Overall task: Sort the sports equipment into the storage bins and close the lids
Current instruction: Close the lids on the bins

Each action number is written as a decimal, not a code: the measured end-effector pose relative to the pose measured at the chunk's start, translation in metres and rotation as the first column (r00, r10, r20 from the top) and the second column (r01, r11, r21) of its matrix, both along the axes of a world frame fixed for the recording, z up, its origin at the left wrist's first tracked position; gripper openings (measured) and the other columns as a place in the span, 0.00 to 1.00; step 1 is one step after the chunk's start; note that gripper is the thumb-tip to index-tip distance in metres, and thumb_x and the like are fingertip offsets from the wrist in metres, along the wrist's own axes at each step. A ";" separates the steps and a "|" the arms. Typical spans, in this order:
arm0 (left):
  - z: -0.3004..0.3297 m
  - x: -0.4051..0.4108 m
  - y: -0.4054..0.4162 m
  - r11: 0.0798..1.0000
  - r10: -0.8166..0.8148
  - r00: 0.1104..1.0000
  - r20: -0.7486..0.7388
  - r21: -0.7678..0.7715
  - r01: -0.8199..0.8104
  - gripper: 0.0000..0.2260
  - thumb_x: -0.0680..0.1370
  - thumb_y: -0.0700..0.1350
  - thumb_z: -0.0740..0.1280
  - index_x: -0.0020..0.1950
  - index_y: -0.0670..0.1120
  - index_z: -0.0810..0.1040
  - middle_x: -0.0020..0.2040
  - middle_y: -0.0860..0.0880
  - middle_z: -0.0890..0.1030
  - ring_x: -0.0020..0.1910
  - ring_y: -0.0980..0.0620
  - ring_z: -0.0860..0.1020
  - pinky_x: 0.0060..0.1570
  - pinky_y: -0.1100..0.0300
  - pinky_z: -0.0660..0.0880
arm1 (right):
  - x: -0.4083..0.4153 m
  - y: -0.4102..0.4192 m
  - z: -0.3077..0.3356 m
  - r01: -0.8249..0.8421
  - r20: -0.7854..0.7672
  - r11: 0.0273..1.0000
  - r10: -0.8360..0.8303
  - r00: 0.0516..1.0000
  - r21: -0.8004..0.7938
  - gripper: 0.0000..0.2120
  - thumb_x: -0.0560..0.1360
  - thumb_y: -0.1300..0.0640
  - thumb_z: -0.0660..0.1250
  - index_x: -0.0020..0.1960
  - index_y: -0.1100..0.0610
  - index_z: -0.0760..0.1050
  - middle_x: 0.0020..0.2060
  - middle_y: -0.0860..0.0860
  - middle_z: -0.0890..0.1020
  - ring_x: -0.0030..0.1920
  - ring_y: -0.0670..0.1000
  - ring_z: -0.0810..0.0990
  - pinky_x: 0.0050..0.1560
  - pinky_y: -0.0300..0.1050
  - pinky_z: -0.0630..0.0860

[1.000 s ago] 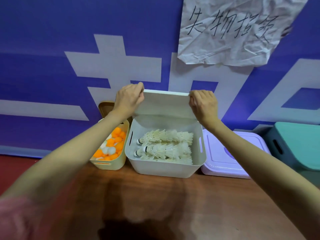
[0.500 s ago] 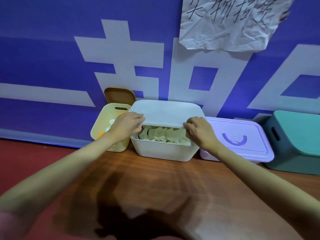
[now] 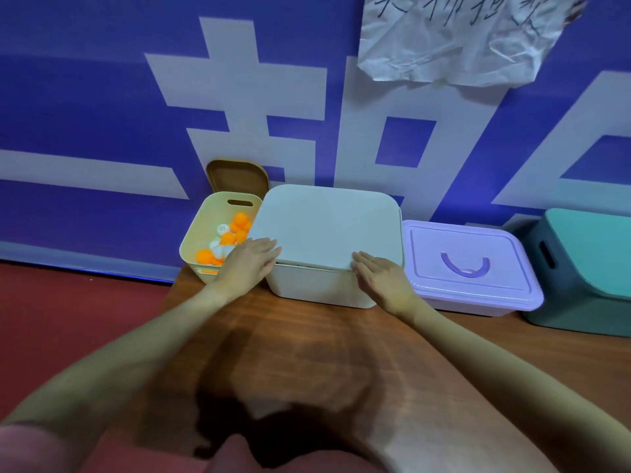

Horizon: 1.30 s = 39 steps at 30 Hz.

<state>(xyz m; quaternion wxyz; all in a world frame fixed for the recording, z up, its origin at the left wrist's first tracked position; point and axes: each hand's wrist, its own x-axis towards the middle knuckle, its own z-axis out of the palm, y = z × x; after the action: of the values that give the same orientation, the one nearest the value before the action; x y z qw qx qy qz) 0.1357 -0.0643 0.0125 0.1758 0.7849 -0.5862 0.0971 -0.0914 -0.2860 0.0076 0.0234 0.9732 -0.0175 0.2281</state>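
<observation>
A white storage bin [image 3: 317, 288] stands on the wooden table against the blue wall, and its white lid [image 3: 327, 227] lies down over it with a thin gap along the front edge. My left hand [image 3: 247, 262] lies flat at the lid's front left corner, fingers straight. My right hand [image 3: 382, 278] lies flat at the front right corner, fingertips touching the lid's edge. The bin's contents are hidden under the lid. To its left a yellow bin [image 3: 201, 240] stands open with orange and white table tennis balls [image 3: 228, 238] inside and its brown lid [image 3: 237, 175] upright behind.
A purple bin [image 3: 478, 291] with a handled lid is closed to the right of the white bin. A teal bin [image 3: 587, 268] stands at the far right. A crumpled paper note [image 3: 457, 39] hangs on the wall. The wooden table [image 3: 307, 353] ends at the left over red floor.
Both hands brought the white lid down from upright onto the white bin, hiding the shuttlecocks. The fingers have straightened from gripping the lid to lying flat at its front corners.
</observation>
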 end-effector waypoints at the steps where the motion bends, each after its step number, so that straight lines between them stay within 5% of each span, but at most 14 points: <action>1: 0.000 0.000 0.000 1.000 -0.003 1.000 -0.004 -0.001 0.003 0.14 0.73 0.38 0.73 0.58 0.42 0.82 0.59 0.42 0.81 0.59 0.42 0.79 0.59 0.44 0.74 | -0.001 -0.001 0.000 -0.004 0.005 1.000 0.004 1.000 -0.008 0.07 0.70 0.65 0.62 0.45 0.62 0.79 0.51 0.58 0.83 0.50 0.57 0.83 0.36 0.44 0.80; 12: -0.005 0.000 0.007 0.997 -0.059 0.997 0.047 -0.041 0.061 0.13 0.78 0.47 0.65 0.60 0.44 0.81 0.60 0.46 0.81 0.60 0.45 0.78 0.62 0.46 0.72 | -0.014 -0.002 0.001 -0.037 -0.001 0.999 0.037 0.999 -0.022 0.11 0.68 0.68 0.72 0.49 0.65 0.79 0.52 0.60 0.82 0.50 0.60 0.82 0.38 0.48 0.80; 15: -0.004 0.001 0.008 0.999 -0.032 0.999 -0.017 0.006 0.032 0.21 0.78 0.55 0.59 0.59 0.43 0.81 0.60 0.46 0.81 0.60 0.46 0.78 0.65 0.47 0.71 | -0.013 -0.003 0.000 -0.019 -0.003 1.000 0.019 1.000 -0.007 0.09 0.74 0.62 0.64 0.51 0.63 0.79 0.54 0.58 0.82 0.54 0.58 0.82 0.44 0.46 0.80; 19: -0.008 0.002 0.006 0.983 0.127 0.974 -0.190 0.159 -0.097 0.33 0.71 0.60 0.71 0.72 0.47 0.69 0.73 0.45 0.67 0.72 0.45 0.64 0.71 0.45 0.63 | -0.012 -0.002 0.006 0.077 0.039 0.976 -0.087 0.995 0.204 0.12 0.76 0.56 0.60 0.48 0.63 0.78 0.52 0.57 0.81 0.51 0.59 0.81 0.46 0.47 0.77; 21: -0.010 0.002 0.000 0.960 0.266 0.899 -0.349 0.183 -0.213 0.38 0.70 0.61 0.73 0.75 0.49 0.63 0.76 0.45 0.59 0.75 0.45 0.57 0.72 0.48 0.57 | -0.010 -0.004 0.005 0.281 0.040 0.887 -0.317 0.948 0.367 0.12 0.76 0.57 0.60 0.53 0.63 0.76 0.56 0.59 0.77 0.55 0.60 0.76 0.53 0.50 0.74; 24: -0.002 -0.003 -0.018 0.915 0.358 0.715 -0.601 0.075 -0.395 0.31 0.77 0.57 0.66 0.74 0.42 0.63 0.74 0.43 0.63 0.74 0.44 0.60 0.72 0.51 0.58 | -0.003 -0.004 0.002 0.540 -0.097 0.588 -0.617 0.781 0.602 0.18 0.78 0.58 0.61 0.64 0.66 0.68 0.64 0.62 0.70 0.64 0.62 0.68 0.63 0.53 0.65; 28: 0.008 -0.002 -0.041 0.813 0.385 0.453 -0.804 0.063 -0.579 0.16 0.81 0.44 0.60 0.67 0.38 0.69 0.65 0.41 0.75 0.64 0.41 0.72 0.60 0.52 0.69 | 0.005 0.002 0.002 0.549 -0.229 0.268 -0.702 0.674 0.792 0.16 0.79 0.55 0.58 0.60 0.67 0.68 0.56 0.63 0.75 0.57 0.64 0.74 0.56 0.55 0.71; 32: 0.003 0.002 -0.047 0.776 0.392 0.341 -0.855 0.108 -0.622 0.14 0.79 0.37 0.58 0.64 0.39 0.73 0.61 0.41 0.78 0.60 0.41 0.75 0.59 0.50 0.72 | 0.012 0.004 0.006 0.529 -0.255 0.185 -0.716 0.650 0.828 0.14 0.80 0.56 0.58 0.57 0.67 0.69 0.54 0.63 0.76 0.54 0.64 0.75 0.53 0.53 0.71; 39: -0.004 -0.008 -0.043 0.785 0.311 0.372 -0.875 0.015 -0.619 0.17 0.79 0.36 0.59 0.69 0.41 0.69 0.64 0.43 0.76 0.63 0.44 0.73 0.59 0.56 0.69 | 0.005 0.001 0.012 0.523 -0.271 0.154 -0.715 0.645 0.838 0.17 0.80 0.56 0.59 0.65 0.66 0.66 0.60 0.62 0.76 0.59 0.63 0.74 0.56 0.52 0.69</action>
<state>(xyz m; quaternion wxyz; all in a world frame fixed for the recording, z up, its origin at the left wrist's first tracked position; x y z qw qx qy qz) 0.1274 -0.1076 0.0083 0.5232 0.8242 -0.1516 -0.1548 -0.0863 -0.2846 0.0193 -0.3811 0.7165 -0.5300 0.2461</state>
